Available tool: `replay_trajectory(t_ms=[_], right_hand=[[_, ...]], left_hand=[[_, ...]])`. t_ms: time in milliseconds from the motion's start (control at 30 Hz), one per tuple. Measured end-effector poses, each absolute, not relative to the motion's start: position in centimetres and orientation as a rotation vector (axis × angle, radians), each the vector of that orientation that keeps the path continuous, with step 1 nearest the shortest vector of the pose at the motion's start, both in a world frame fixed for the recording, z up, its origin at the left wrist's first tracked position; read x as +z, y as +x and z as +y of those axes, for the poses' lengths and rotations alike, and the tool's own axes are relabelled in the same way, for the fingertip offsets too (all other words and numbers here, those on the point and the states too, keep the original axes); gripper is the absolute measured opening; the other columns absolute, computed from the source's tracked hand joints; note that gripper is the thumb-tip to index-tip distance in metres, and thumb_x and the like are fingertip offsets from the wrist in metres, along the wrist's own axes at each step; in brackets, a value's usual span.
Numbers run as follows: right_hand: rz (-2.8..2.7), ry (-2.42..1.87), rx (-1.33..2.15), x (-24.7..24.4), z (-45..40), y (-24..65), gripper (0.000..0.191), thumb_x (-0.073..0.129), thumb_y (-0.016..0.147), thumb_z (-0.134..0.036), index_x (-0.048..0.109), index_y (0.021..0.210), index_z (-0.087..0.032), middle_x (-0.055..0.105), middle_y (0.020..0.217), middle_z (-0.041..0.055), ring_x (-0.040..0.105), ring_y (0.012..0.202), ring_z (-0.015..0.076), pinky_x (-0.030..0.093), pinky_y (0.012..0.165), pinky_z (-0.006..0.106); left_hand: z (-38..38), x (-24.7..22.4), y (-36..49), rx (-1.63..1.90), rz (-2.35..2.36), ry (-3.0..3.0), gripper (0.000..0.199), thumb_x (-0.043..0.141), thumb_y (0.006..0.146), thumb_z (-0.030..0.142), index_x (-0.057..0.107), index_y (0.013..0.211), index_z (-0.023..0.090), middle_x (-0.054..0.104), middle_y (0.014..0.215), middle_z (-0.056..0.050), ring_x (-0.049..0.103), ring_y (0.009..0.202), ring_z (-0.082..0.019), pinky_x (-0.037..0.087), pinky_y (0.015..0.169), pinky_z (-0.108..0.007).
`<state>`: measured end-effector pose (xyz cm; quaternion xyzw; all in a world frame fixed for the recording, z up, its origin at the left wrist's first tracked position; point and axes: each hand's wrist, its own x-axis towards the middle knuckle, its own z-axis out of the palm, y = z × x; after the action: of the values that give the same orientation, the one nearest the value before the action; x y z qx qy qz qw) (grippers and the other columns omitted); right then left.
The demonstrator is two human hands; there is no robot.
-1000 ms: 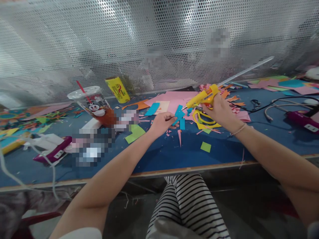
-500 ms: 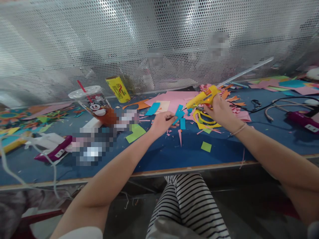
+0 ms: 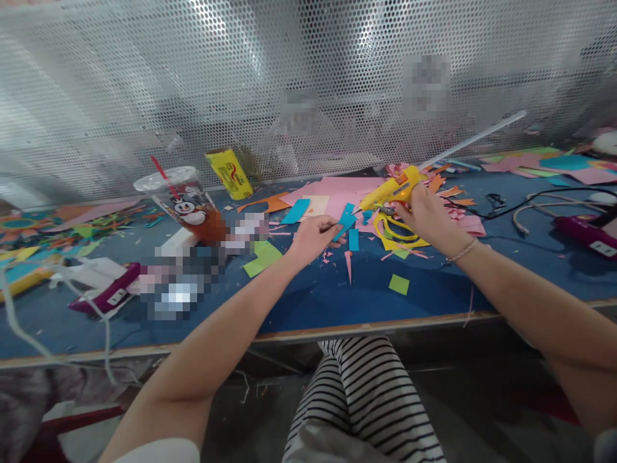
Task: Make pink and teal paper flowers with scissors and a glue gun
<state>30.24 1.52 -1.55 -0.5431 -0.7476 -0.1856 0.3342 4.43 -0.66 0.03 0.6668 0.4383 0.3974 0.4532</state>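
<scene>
Between the thumb and fingers of my left hand is a small strip of blue paper, held just above the table. My right hand is wrapped around the handle of a yellow hot glue gun. Its nozzle points left and meets or nearly meets the blue paper; I cannot tell which. A long clear glue stick juts from the back of the gun. Below the paper lies another small blue strip. Under the gun is a cut yellow paper ring.
A lidded plastic cup with a red straw stands at the left, near a yellow roll-shaped packet. Pink paper and a green square lie on the blue table. Purple devices and cables lie at both sides; a perforated metal panel rises behind.
Almost nothing differs. Both hands keep their hold, and the glue gun's nozzle stays at the blue paper.
</scene>
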Motion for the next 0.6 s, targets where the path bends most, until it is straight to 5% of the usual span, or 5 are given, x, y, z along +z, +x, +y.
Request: replay_trajectory(t_ms=[367, 600], right_hand=[[-1.932, -1.445, -0.509, -1.7, 2.9, 31.3, 0.041, 0.044, 0.087, -0.041, 0.046, 0.112, -0.008, 0.058, 0.096, 0.0187, 0.057, 0.091, 0.032, 0.046, 0.073, 0.044], [-1.548, -1.884, -0.518, -2.4, 6.7, 42.9, 0.055, 0.057, 0.076, -0.045, 0.053, 0.11, -0.002, 0.057, 0.107, 0.0302, 0.055, 0.102, 0.0355, 0.043, 0.08, 0.042]], left_hand=[[-0.3, -0.1, 4.1, 1.03, 1.014, 1.525, 0.023, 0.07, 0.073, 0.034, 0.061, 0.078, 0.013, 0.066, 0.071, -0.003, 0.067, 0.068, -0.014, 0.056, 0.063, -0.027], [0.7, -0.5, 3.6, 1.224, 1.027, 1.319, 0.029, 0.08, 0.059, 0.036, 0.067, 0.072, 0.015, 0.052, 0.06, 0.004, 0.049, 0.054, -0.005, 0.047, 0.056, -0.021]])
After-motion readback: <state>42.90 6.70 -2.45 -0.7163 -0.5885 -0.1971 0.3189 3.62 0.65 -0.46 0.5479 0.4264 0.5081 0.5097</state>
